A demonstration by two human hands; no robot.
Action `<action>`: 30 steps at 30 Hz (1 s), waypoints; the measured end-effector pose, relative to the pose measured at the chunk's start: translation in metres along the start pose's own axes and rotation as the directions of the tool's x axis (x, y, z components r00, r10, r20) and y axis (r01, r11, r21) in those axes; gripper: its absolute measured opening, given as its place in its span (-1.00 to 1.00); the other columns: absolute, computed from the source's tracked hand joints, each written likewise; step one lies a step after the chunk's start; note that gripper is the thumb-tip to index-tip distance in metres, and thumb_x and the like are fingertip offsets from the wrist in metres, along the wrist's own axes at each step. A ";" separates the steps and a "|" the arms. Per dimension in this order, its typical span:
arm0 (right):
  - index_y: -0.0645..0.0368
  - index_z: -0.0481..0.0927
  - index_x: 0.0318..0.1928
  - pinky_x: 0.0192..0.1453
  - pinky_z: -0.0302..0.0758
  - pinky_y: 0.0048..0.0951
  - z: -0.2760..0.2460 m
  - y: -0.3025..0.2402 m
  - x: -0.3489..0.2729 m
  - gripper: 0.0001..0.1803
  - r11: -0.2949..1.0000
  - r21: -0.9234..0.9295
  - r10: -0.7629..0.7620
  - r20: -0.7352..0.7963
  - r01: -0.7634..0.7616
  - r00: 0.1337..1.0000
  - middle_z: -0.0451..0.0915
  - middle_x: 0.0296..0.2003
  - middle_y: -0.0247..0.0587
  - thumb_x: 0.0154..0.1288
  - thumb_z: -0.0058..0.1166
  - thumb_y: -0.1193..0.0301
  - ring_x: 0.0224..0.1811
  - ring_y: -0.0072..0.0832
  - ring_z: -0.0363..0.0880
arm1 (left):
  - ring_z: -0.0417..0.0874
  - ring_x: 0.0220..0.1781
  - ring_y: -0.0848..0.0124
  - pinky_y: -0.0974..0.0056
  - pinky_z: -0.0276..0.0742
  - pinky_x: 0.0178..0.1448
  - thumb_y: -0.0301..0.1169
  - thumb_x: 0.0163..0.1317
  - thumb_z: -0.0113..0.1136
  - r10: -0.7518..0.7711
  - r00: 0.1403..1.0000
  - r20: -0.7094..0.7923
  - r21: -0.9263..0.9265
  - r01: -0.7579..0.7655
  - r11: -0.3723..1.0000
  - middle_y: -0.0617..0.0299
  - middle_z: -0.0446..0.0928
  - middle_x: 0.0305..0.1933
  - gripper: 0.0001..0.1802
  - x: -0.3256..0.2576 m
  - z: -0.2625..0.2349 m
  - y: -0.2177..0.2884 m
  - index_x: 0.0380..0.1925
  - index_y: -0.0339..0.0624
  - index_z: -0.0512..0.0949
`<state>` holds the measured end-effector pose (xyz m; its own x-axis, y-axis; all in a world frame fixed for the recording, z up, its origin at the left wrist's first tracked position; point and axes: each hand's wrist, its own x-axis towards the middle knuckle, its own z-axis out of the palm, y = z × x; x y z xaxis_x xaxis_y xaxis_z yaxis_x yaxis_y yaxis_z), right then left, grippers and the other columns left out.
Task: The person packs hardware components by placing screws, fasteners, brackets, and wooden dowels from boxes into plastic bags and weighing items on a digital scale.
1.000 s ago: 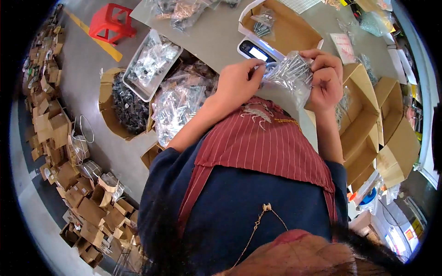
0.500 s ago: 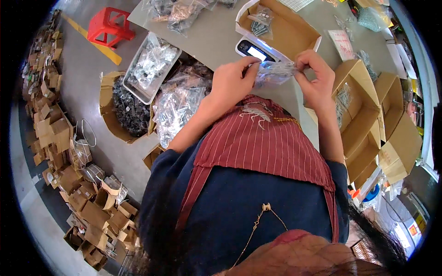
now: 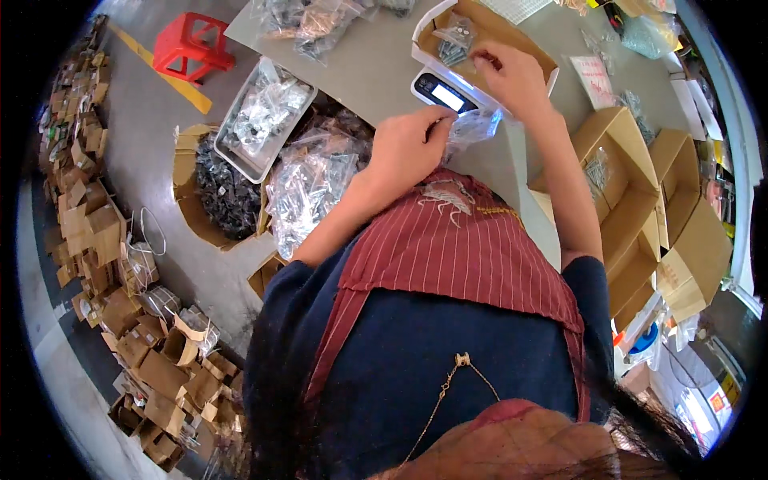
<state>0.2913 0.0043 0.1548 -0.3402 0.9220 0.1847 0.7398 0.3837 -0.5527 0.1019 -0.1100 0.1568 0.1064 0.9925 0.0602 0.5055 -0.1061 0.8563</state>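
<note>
My left hand (image 3: 410,142) pinches the edge of a clear plastic bag (image 3: 474,130) near the front of the table. My right hand (image 3: 514,78) is over a shallow cardboard box (image 3: 524,50), its fingers drawn together; whether anything small sits between them is hidden. Inside that box, close to these fingertips, lies a small clear bag of screws (image 3: 454,50). Between my hands and the box, a white digital scale (image 3: 445,94) shows a lit display.
Cardboard boxes (image 3: 620,172) stand at the right, one with loose metal pieces. To the left are a metal tray (image 3: 260,120) of bagged parts, a carton of black parts (image 3: 228,192) and a red stool (image 3: 190,48). Bagged hardware (image 3: 312,24) lies on the far table.
My right hand has let go of the clear bag and moved away, up over the cardboard box. My left hand stays on the bag, which now sags.
</note>
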 end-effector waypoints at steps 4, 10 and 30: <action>0.22 0.69 -0.33 -0.12 0.55 -0.03 0.051 0.071 0.040 -0.64 0.917 -0.385 0.250 0.348 -0.106 0.903 0.66 -0.37 0.08 0.24 0.03 0.17 -0.26 0.01 0.65 | 0.68 -0.38 0.00 0.07 0.57 -0.26 -0.34 0.28 0.13 -0.014 1.000 -0.015 -0.041 0.013 0.999 -0.05 0.64 -0.40 -0.80 -0.004 0.001 0.000 -0.22 -0.13 0.69; 0.25 0.64 -0.39 -0.17 0.53 -0.29 0.036 0.094 0.043 -0.70 0.988 0.081 0.103 0.262 -0.129 0.959 0.65 -0.45 -0.11 0.24 0.05 0.24 -0.37 -0.30 0.60 | 0.67 -0.41 0.02 0.08 0.55 -0.29 -0.33 0.28 0.15 -0.119 0.993 0.010 -0.079 0.120 0.990 -0.07 0.63 -0.42 -0.79 -0.008 -0.002 -0.005 -0.21 -0.15 0.69; 0.25 0.50 -0.20 -0.07 0.51 -0.51 -0.043 -0.014 -0.025 -0.89 0.453 0.890 -0.249 0.185 -0.055 0.950 0.59 -0.28 -0.28 0.41 0.07 0.45 -0.18 -0.53 0.61 | 0.70 -0.49 0.15 0.14 0.56 -0.33 -0.36 0.31 0.08 -0.008 1.000 0.025 -0.066 0.010 0.998 0.03 0.62 -0.55 -0.77 0.003 0.008 -0.010 -0.16 -0.19 0.66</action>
<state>0.3140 -0.0222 0.1928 -0.6155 0.7712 0.1628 -0.1629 0.0776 -0.9836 0.1039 -0.1062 0.1441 0.1239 0.9915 0.0400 0.4490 -0.0920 0.8888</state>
